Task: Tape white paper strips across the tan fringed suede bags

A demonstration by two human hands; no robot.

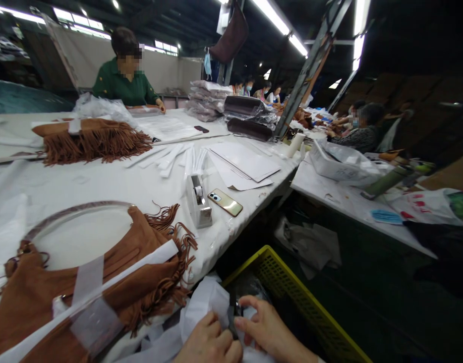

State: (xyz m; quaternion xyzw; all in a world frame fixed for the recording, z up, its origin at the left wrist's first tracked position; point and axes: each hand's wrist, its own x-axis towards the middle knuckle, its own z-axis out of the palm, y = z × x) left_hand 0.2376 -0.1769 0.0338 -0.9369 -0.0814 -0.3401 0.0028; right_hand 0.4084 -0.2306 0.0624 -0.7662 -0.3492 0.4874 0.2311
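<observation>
Pulling hard could tear the white sheet (204, 302), pinched in the left hand (212, 341) between near bag (129, 253) and crate (303, 296); right hand (270, 326) half curls, its hold unclear.

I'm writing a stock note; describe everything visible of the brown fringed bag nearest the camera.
The bag looks like brown suede. It lies on the white table, cut off at the picture's lower left, its handle arched. Fringe spreads along its right; a white strip and translucent film pieces lie across it.
</observation>
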